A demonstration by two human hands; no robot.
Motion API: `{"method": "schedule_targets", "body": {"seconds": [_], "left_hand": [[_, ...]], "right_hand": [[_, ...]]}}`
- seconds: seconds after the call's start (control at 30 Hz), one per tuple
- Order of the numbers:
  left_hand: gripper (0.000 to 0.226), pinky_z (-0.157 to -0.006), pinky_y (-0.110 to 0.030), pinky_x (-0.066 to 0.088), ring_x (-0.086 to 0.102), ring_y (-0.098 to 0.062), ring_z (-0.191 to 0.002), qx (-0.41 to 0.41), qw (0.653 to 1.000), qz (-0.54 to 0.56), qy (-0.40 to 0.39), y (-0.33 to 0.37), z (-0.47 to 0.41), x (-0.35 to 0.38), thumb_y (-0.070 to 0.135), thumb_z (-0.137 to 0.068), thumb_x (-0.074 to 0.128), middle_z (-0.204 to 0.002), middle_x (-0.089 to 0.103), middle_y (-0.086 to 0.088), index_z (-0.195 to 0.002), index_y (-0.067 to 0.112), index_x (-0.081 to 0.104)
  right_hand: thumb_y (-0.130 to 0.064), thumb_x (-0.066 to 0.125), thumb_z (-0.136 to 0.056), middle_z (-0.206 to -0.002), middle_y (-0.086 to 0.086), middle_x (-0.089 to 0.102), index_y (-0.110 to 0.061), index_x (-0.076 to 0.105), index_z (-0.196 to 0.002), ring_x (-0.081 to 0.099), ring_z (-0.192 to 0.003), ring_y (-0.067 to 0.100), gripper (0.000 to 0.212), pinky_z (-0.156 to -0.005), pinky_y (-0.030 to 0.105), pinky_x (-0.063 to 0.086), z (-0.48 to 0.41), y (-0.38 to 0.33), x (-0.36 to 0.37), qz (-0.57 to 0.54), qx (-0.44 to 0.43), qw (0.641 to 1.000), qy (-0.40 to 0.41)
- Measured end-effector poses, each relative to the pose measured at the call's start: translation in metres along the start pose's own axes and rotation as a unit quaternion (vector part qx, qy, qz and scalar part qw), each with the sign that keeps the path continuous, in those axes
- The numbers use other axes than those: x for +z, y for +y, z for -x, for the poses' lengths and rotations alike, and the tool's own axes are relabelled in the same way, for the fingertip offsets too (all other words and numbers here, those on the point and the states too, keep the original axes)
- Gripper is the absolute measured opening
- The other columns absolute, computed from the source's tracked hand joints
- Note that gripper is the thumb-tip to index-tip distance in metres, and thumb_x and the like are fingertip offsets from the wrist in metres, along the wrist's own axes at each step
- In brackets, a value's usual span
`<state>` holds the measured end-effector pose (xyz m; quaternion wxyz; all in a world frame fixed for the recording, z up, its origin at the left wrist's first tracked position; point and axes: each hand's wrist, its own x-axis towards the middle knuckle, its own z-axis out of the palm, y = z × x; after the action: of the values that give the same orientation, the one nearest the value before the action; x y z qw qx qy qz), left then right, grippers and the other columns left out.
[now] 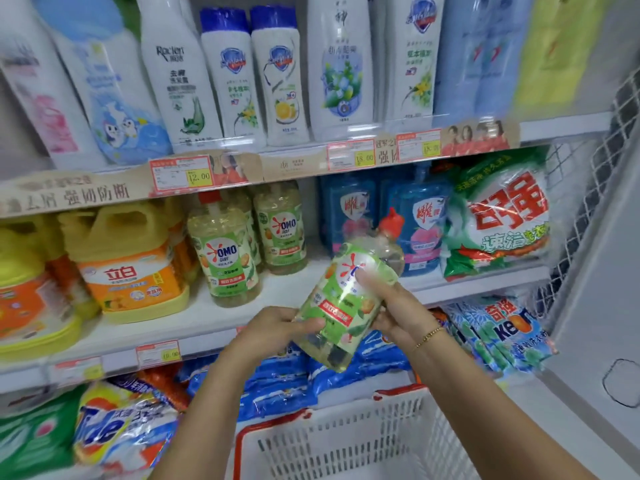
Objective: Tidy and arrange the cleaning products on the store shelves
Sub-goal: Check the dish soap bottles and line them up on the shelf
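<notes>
Green-labelled OMO bottle with red cap is tilted in front of the middle shelf, above a white basket; left hand and right hand fingers are clamped on it.

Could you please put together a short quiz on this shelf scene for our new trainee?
1. True or false: the OMO bottle in the person's grip is standing upright on the middle shelf.
2. Which hand has its thumb on the front label: left hand or right hand?
3. Multiple choice: what sits directly left of the two OMO bottles on the shelf? A) blue pouches B) yellow jugs C) a white basket

Key
1. False: it is held tilted in front of the shelf, red cap up and to the right.
2. Right hand.
3. B, the yellow jugs.
</notes>
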<state>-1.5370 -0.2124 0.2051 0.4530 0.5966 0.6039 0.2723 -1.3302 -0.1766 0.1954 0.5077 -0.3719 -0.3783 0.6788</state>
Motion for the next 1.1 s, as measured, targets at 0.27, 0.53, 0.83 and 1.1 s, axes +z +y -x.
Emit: {"method": "schedule_targets", "body": {"seconds": [0.27,0.53,0.83,1.1], "left_hand": [[0.062,-0.093,-0.038,0.053,0.068,-0.019,-0.105,0.081,0.987,0.139,-0.029,0.003,0.049,0.035,0.036,-0.058,0.087,-0.110,0.073,0.000,-0.113,0.016,0.067],[0.096,-0.085,-0.043,0.055,0.067,-0.031,-0.105,0.156,0.960,0.229,-0.032,0.010,0.074,0.028,0.037,-0.035,0.097,-0.112,0.070,-0.013,-0.119,0.010,0.059],[0.077,-0.077,-0.035,0.057,0.069,-0.033,-0.099,0.176,0.936,0.297,0.073,-0.003,0.080,0.028,0.023,-0.044,0.084,-0.105,0.072,-0.016,-0.115,0.005,0.060],[0.064,-0.074,-0.030,0.057,0.070,-0.023,-0.098,0.226,0.897,0.327,0.194,0.001,0.097,0.001,0.020,-0.052,0.083,-0.104,0.073,-0.006,-0.112,0.015,0.061]], "right_hand": [[-0.020,0.091,-0.053,-0.110,0.014,0.070,-0.007,0.053,-0.124,0.067,-0.101,0.031,0.081,-0.088,0.049,0.054,0.059,-0.024,-0.006,0.132,-0.047,0.986,-0.090],[-0.006,0.081,-0.066,-0.105,0.005,0.072,-0.014,0.061,-0.114,0.069,-0.097,0.019,0.053,-0.075,0.030,0.057,0.094,-0.049,0.027,0.223,-0.105,0.947,-0.206],[-0.019,0.072,-0.077,-0.116,-0.004,0.069,-0.025,0.057,-0.129,0.066,-0.106,0.011,0.054,-0.089,0.032,0.054,0.085,-0.033,0.057,0.265,-0.152,0.933,-0.192],[-0.050,0.073,-0.072,-0.133,-0.025,0.051,-0.043,0.038,-0.140,0.048,-0.124,-0.001,0.077,-0.104,0.032,0.044,0.081,0.024,0.047,0.365,-0.270,0.880,-0.137]]}}
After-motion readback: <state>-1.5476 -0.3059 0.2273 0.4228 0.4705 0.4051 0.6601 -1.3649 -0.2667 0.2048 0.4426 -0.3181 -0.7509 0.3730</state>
